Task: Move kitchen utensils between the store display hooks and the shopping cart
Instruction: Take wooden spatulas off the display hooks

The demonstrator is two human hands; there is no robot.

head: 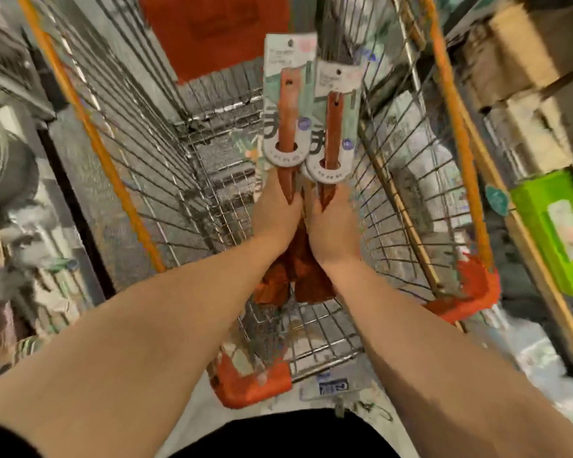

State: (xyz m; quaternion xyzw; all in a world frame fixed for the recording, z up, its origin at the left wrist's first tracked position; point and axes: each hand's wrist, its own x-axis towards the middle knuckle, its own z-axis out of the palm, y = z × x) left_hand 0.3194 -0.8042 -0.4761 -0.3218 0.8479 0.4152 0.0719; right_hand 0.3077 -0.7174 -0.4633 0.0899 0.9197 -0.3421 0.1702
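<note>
- Both bare forearms reach forward from the bottom of the view, meeting over the shopping cart (311, 328).
- Left hand (277, 211) is wrapped around the lower handle of one wooden utensil (286, 127); its fingers curl under and are mostly hidden, but the grip reads as closed on the handle.
- Right hand (334, 226) grips a second wooden utensil (333, 133) the same way, just beside the first.
- Each utensil wears a pale green card sleeve (290, 57) with a hang hole at its top end, pointing away from the person; the broad wooden heads show below the wrists.
- Both pieces are held above the wire basket, not resting in it.
- Something patterned lies on the basket floor; blur hides what it is.
- No display hooks can be made out, only blurred shelves (543, 77) at the sides.
- My judgement: one transfer is mid-way, and the direction, into the cart or back to the hooks, cannot be told.
</note>
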